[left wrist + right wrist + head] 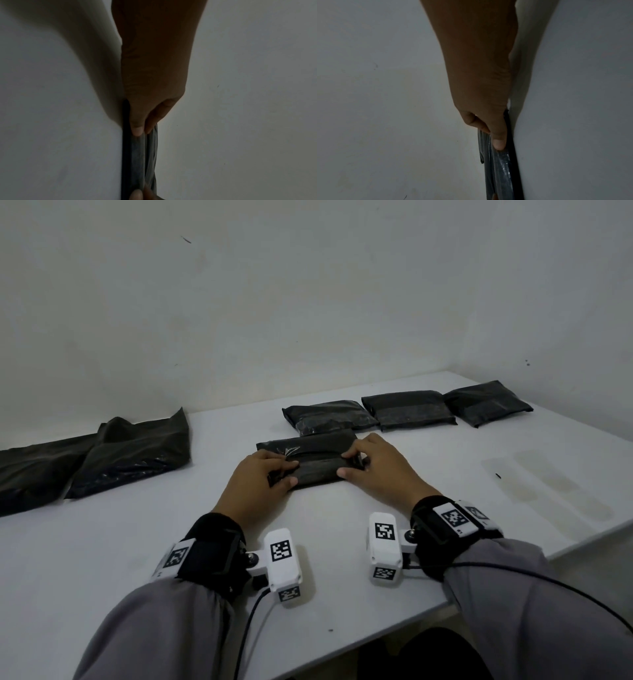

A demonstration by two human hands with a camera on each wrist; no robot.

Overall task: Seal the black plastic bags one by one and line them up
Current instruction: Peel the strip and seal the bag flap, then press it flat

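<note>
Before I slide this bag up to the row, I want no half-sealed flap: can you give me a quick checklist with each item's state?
1. Left hand pinches the bag in hand at its end: ok.
2. Right hand pinches the other end: ok.
3. Flap folded over along the bag: ok.
4. Flap stuck down along its whole length: cannot tell.
5. Sealed row holds three bags side by side: ok.
6. Bare table left of the row for this bag: ok.

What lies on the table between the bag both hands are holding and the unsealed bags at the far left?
Nothing: in the head view, bare white table separates the held bag from the unsealed bags.
</note>
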